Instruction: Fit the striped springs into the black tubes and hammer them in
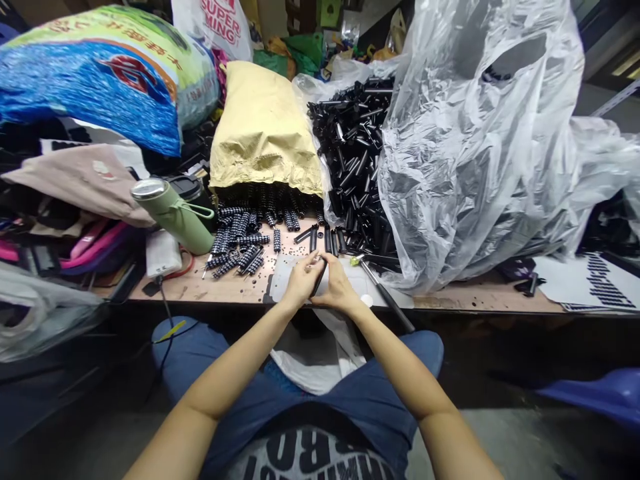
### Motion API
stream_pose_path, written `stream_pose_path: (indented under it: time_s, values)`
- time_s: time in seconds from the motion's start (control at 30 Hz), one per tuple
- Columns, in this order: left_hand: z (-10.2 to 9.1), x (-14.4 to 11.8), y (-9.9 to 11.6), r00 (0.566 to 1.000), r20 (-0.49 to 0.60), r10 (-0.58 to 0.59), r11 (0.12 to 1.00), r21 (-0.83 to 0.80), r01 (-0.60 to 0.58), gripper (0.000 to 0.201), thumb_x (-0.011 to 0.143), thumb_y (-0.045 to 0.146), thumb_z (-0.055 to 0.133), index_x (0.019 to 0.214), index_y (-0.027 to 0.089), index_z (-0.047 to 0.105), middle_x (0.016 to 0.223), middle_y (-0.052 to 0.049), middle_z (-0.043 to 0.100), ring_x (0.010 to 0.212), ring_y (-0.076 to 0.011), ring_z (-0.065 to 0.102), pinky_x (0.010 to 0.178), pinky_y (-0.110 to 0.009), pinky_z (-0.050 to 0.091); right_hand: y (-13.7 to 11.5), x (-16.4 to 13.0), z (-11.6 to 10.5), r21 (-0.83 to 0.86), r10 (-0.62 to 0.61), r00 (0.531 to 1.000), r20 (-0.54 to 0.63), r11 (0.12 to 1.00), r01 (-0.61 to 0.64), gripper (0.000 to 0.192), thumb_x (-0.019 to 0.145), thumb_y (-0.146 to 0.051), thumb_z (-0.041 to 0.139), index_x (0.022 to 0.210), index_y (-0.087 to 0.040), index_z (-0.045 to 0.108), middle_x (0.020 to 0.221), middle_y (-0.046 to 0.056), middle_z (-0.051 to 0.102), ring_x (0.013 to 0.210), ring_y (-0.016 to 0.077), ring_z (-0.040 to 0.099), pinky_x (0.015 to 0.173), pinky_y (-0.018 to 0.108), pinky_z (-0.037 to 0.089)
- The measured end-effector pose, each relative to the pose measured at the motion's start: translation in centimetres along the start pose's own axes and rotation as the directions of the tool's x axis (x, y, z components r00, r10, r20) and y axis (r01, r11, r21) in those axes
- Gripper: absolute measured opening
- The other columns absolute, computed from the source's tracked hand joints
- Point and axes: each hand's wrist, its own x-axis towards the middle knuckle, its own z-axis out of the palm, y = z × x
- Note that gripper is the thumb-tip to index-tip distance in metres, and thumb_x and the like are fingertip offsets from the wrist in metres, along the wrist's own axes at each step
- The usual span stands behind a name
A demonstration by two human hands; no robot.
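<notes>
Just below the centre of the frame the left hand (299, 283) and the right hand (338, 288) meet at the near edge of the workbench (465, 301), fingers closed together around one black tube (319, 278) that slants between them; directly above, loose black tubes (357, 160) spill from a clear plastic bag (480, 140); left of these, a tan sack (263, 127) sheds coiled springs (240, 243); a green flask (173, 213) lies tilted at centre left; a screwdriver (385, 297) rests just right of the hands.
</notes>
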Motion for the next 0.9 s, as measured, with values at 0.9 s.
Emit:
stream_pose_path:
  time_s: [0.9]
  values:
    - [0.4, -2.1, -5.3, 0.777, 0.523, 0.351, 0.101, 0.804, -0.587, 0.043, 0.094, 0.015, 0.034, 0.134, 0.010, 0.048, 0.127, -0.017, 0.059, 0.120, -0.0261, 0.052, 0.102, -0.045, 0.033, -3.0, -9.5, -5.6, -0.557, 0.599, 0.801, 0.000, 0.665, -0.497, 0.029, 0.100, -0.035, 0.030, 0.094, -0.017, 0.052, 0.070, 0.006, 0.066, 0.056, 0.0183, 0.061, 0.052, 0.025, 0.029]
